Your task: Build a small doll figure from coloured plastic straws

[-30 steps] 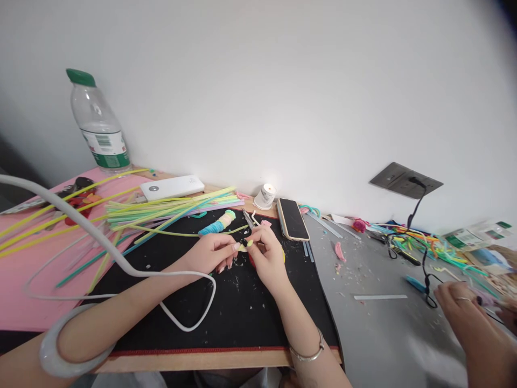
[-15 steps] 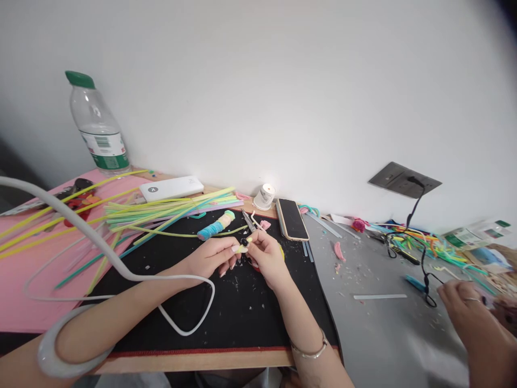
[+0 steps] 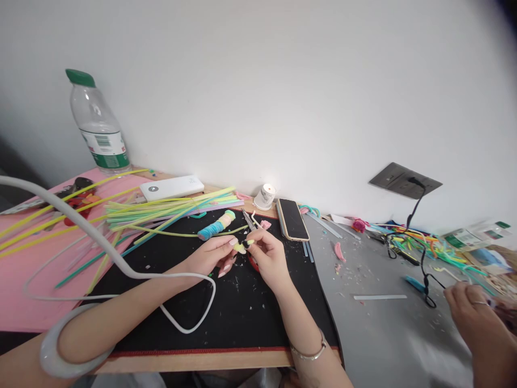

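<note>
My left hand [image 3: 210,255] and my right hand [image 3: 269,256] meet over a black mat [image 3: 226,307], both pinching a small pale yellow piece [image 3: 242,247] with a dark spot between the fingertips. A thin yellow-green straw [image 3: 169,232] runs off to the left from the hands. Just beyond them lie a blue and yellow wrapped roll [image 3: 216,226] and small pliers [image 3: 248,220]. A red object is partly hidden under my right hand. I wear a pale bangle on the left forearm and a thin bracelet on the right wrist.
A bundle of coloured straws [image 3: 161,209], a white power bank [image 3: 172,187], a water bottle [image 3: 97,125], a phone [image 3: 293,218] and a small white cup [image 3: 265,195] line the back. A white cable [image 3: 121,267] loops across the mat. Another person's hand [image 3: 472,312] works at the right among straws.
My hands stay together on the small yellow piece, shifting only slightly. The other person's hand at the right has moved a little lower and to the right.
</note>
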`<move>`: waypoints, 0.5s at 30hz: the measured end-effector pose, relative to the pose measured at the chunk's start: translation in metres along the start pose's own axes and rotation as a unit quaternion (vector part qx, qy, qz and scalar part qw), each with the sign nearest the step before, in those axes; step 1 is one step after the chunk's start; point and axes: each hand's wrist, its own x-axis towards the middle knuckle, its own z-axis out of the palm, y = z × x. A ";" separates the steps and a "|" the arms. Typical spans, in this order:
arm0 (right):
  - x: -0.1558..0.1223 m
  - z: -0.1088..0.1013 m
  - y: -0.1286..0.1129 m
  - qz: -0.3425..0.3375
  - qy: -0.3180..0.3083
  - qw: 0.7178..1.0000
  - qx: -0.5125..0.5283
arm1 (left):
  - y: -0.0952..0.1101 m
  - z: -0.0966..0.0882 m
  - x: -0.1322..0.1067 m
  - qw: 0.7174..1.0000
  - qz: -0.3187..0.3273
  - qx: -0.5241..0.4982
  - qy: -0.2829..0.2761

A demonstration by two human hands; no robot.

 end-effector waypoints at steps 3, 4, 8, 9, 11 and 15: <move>0.000 -0.001 0.001 -0.010 -0.011 1.000 0.002 | -0.001 0.000 -0.001 0.999 0.008 0.036 0.009; 0.000 -0.001 0.002 -0.012 -0.013 1.000 0.003 | -0.001 -0.001 -0.001 0.998 0.012 0.057 0.015; -0.001 -0.001 0.004 -0.011 -0.012 1.000 -0.007 | -0.001 -0.001 -0.001 0.987 0.037 0.149 0.040; -0.001 0.000 0.004 -0.008 -0.011 1.000 -0.011 | -0.002 -0.001 -0.001 0.984 0.040 0.167 0.044; -0.001 0.000 0.004 0.000 -0.005 1.000 -0.020 | -0.002 -0.001 -0.001 0.979 0.043 0.192 0.053; -0.001 0.003 0.005 0.010 0.010 0.999 -0.034 | -0.003 -0.001 -0.002 0.975 0.048 0.208 0.067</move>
